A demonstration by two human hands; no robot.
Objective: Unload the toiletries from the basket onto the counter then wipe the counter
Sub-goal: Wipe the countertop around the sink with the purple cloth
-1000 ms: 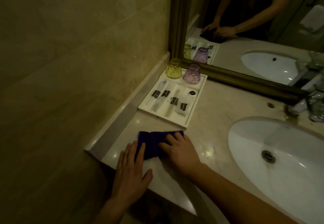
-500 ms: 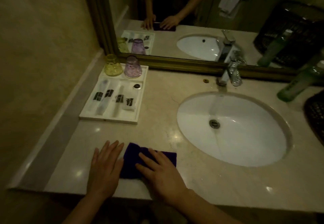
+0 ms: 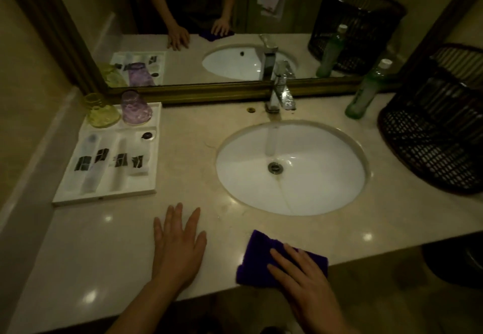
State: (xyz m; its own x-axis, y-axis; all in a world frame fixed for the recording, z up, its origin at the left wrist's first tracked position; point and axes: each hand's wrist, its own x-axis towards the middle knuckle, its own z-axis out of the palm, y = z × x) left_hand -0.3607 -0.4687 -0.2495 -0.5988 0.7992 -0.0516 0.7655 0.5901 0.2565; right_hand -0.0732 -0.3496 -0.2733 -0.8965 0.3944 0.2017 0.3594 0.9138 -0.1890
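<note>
1. Left hand (image 3: 177,245): flat on the table (image 3: 104,242), palm down, fingers straight and a little spread. It holds nothing and sits front-left of the sink basin (image 3: 290,192).
2. Right hand (image 3: 300,278): fingers extended over a folded purple cloth (image 3: 261,255), pressing it down. No curl round the cloth is visible. The cloth lies at the table's front edge, just in front of the basin.
3. The hands are apart, and the left does not touch the cloth.
4. Dark wicker basket (image 3: 431,137): stands at the far right of the table. Its interior is too dark to tell whether anything is left inside.
5. Green bottle (image 3: 366,90): white cap, upright, just beside the basket on the mirror side.
6. White compartment tray (image 3: 104,199): at left, holding small packets. A yellow glass (image 3: 100,111) and a purple glass (image 3: 136,107) stand at its back end.
7. Judgement: the step in hand is the wipe. With the bottle already out, unloading looks done or nearly so.
8. The next move calls for even, flat pressure and a sweep along the narrow strip between basin rim and table edge. The cloth overhangs the edge slightly, so it could slip off.
9. To wipe the right end, the basket and bottle would probably have to be lifted or shifted.
</note>
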